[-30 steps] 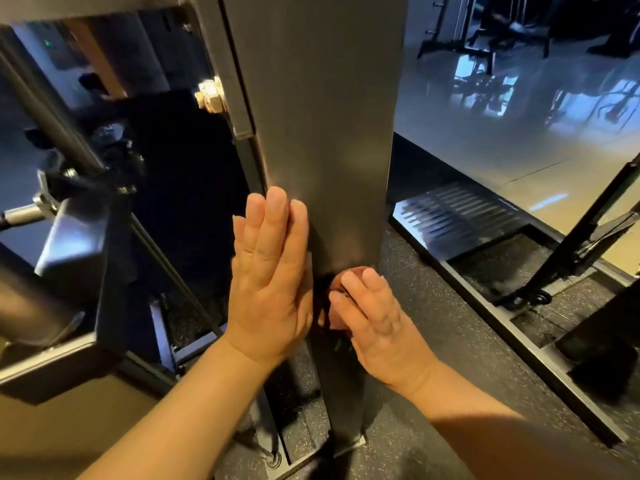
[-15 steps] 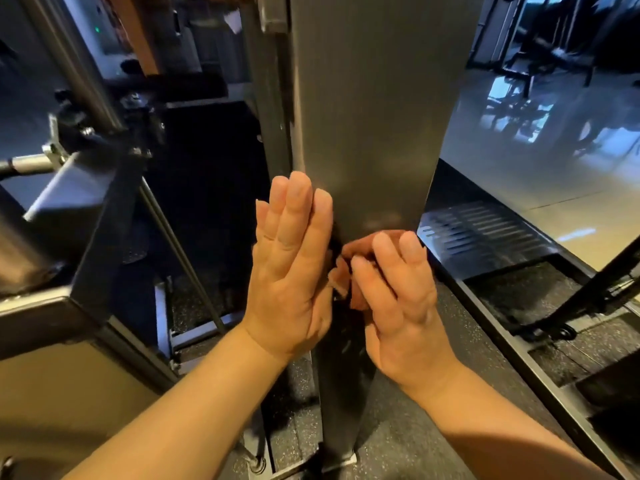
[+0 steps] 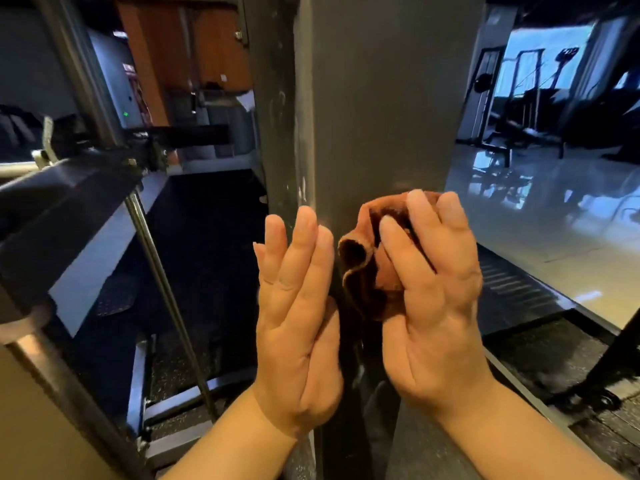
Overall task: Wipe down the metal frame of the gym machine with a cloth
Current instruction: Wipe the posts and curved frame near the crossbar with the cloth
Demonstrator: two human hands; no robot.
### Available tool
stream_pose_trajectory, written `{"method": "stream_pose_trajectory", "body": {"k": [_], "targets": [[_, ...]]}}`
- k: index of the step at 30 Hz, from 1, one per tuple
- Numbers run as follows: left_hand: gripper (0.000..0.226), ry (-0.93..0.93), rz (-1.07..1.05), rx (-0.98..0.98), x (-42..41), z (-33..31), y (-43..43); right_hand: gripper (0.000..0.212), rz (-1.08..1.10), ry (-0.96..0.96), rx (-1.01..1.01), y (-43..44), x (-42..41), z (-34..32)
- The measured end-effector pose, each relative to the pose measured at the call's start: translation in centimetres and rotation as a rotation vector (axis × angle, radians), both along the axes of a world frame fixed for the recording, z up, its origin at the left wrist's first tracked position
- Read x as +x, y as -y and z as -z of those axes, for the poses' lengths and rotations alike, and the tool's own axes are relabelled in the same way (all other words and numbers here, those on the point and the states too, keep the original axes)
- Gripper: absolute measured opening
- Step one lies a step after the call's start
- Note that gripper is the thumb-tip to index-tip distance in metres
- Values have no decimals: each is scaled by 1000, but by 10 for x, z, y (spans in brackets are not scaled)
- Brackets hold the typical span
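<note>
Rust-brown cloth lay bunched against the frame, pinched and pressed by the right grip, while the left grip lay flat, fingers straight, beside it; firm overlapping strokes would likely serve best.

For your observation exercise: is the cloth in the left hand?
No, the right hand holds the cloth against the frame; the left hand is empty.
</note>
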State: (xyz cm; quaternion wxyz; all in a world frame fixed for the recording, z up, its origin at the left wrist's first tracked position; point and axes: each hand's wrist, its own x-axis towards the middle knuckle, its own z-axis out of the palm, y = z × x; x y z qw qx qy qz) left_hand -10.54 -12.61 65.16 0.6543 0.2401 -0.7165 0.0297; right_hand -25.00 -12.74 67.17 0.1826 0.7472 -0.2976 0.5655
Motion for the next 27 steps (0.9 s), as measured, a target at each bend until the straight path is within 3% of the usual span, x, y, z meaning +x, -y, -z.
{"method": "stream_pose_trajectory", "body": {"k": [6, 11, 13, 17, 20, 24, 27], "targets": [[63, -40, 26, -81, -2, 28, 11, 69, 30, -220, -14, -4, -14, 61], [60, -149, 99, -113, -9, 38, 16, 67, -16, 28, -44, 6, 5, -7], [59, -174, 142, -92, -7, 49, 16, 66, -12, 43, -76, 7, 8, -6], [67, -133, 117, -148, -8, 78, 19, 62, 1, -110, -127, 8, 4, 50], [61, -166, 148, -159, -9, 83, 23, 59, 6, -191, -146, 7, -1, 89], [58, -151, 68, -196, -7, 82, 24, 57, 87, -375, -181, 3, -21, 78], [58, -152, 60, -138, -8, 82, 18, 59, 70, -224, -89, 0, -18, 49]]}}
